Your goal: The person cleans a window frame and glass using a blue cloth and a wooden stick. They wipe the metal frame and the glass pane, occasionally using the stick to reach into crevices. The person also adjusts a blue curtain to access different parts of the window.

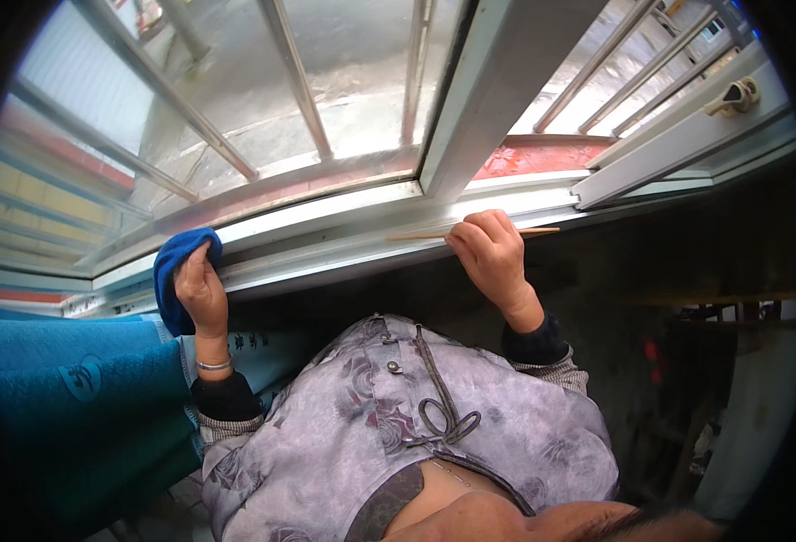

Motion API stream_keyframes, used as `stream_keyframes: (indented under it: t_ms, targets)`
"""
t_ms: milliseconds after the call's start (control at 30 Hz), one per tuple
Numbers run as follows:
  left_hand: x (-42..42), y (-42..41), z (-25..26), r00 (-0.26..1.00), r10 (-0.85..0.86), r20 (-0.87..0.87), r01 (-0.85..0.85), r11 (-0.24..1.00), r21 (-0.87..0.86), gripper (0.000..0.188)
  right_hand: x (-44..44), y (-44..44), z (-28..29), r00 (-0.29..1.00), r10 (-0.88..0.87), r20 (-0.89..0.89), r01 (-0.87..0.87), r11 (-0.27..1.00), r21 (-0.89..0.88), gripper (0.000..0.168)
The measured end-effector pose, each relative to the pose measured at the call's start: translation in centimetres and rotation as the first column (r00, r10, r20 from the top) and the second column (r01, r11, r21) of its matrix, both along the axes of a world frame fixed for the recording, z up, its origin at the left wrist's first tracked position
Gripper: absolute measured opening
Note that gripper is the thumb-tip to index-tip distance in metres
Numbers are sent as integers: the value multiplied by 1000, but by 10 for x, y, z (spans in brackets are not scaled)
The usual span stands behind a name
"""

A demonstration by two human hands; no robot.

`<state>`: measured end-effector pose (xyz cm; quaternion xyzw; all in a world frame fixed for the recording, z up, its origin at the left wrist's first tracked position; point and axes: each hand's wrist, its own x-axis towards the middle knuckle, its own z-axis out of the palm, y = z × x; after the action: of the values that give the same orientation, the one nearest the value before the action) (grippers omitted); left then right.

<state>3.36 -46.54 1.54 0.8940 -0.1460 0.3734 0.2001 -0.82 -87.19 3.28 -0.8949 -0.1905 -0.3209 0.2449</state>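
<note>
My left hand (201,295) grips a blue cloth (171,271) against the left part of the white window frame (317,217). Between the fingers of my right hand (489,254) is a thin wooden stick (540,231), perhaps a chopstick. It lies roughly level, one end pointing left along the sill track (344,247) and the other sticking out to the right of the hand. Whether its left tip touches the track I cannot tell. Part of the cloth is hidden behind my left hand.
Metal bars (296,81) stand outside the glass. At the right, a casement sash (682,135) with a handle (733,98) is swung inward. Teal fabric (86,366) bearing writing hangs at the left below the sill. Dim room space lies at the lower right.
</note>
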Motion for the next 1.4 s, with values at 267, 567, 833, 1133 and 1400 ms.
stream_keyframes:
  t_ms: [267, 567, 833, 1133, 1400]
  targets:
    - [1, 2, -9, 998, 27, 58, -27, 1000, 6, 27, 9, -21, 4, 980, 84, -179, -98, 993, -70, 13]
    - [-29, -81, -6, 864, -503, -16, 502, 864, -49, 23, -6, 18, 14, 1000, 9, 29, -10, 999, 32, 23]
    - [-11, -103, 34, 367, -888, -278, 507, 441, -741, 23, -23, 105, 13, 646, 439, -625, 27, 805, 592, 78]
    - [-11, 5, 79, 640, -758, -121, 572, 577, -583, 26, -17, 158, 20, 852, 517, -78, -22, 185, 982, 20]
    - [-51, 195, 106, 896, -433, 94, 370, 616, -696, 63, 70, 113, 29, 820, -275, 501, 205, 960, 191, 59]
